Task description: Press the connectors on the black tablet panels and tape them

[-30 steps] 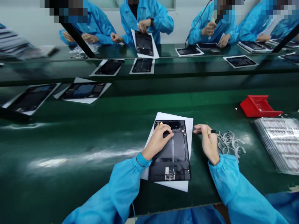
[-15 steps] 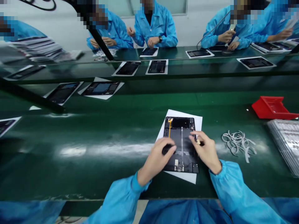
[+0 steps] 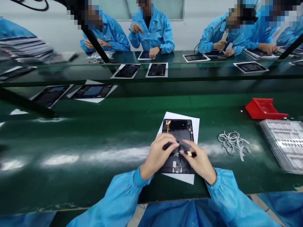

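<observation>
An opened tablet (image 3: 187, 168) lies on a white sheet (image 3: 195, 126), its dark inside facing up. An orange ribbon cable (image 3: 168, 127) runs along its upper left. My left hand (image 3: 161, 151) is over the tablet's left half, thumb and forefinger pinched at the top of a narrow dark strip (image 3: 180, 154) that leads down to the connectors near the lower edge. Close by on the right, my right hand (image 3: 197, 159) has a small pale-and-black tool (image 3: 190, 154) in its curled fingers; its forefinger and thumb tips are apart beside the strip. My palms hide part of the tablet.
White curled strips (image 3: 234, 143) lie to the right, with a red bin (image 3: 265, 108) and stacked clear trays (image 3: 284, 145) beyond. More opened tablets (image 3: 92, 91) on sheets lie at left and across the bench. A dark post (image 3: 26, 102) slants in at left. Co-workers (image 3: 151, 31) sit opposite.
My right hand has moved left and down, close to my left fingertips. The pale strip seen along the tablet's middle now looks dark and reaches up to my left pinch. The view has shifted slightly right.
</observation>
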Demonstrator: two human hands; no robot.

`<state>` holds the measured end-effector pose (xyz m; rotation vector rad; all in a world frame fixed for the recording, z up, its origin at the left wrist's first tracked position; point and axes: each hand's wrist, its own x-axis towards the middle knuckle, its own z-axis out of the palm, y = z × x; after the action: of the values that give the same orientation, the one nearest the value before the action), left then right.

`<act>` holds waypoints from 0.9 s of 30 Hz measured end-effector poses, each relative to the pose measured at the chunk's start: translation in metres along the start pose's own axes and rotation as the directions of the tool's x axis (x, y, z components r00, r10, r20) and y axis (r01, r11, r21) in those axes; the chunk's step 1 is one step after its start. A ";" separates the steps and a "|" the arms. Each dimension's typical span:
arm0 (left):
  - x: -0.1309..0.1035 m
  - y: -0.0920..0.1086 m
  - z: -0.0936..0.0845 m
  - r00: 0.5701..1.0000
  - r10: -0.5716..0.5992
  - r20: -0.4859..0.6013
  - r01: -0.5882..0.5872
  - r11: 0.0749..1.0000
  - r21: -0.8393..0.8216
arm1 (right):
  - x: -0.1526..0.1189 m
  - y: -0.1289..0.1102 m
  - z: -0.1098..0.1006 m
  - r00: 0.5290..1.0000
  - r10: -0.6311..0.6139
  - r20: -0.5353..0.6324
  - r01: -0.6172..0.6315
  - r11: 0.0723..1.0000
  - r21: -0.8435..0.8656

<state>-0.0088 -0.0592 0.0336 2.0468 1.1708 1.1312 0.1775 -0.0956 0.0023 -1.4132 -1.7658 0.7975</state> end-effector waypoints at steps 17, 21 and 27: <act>-0.084 0.051 -0.016 0.688 -0.599 0.410 0.719 0.486 -0.497 | -0.047 -0.040 -0.006 0.819 -0.563 0.105 0.571 0.789 -0.225; -0.083 0.050 -0.009 0.790 -0.498 0.357 0.613 0.641 -0.462 | -0.063 -0.049 -0.019 0.884 -0.453 0.112 0.467 0.866 -0.180; -0.078 0.049 0.004 0.982 0.022 0.187 0.024 0.971 -0.238 | -0.075 -0.054 -0.038 0.888 -0.392 0.240 0.458 0.795 -0.398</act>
<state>-0.0060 -0.1513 0.0372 1.9192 0.8968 0.9995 0.1909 -0.1795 0.0560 -1.1634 -2.3800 0.2594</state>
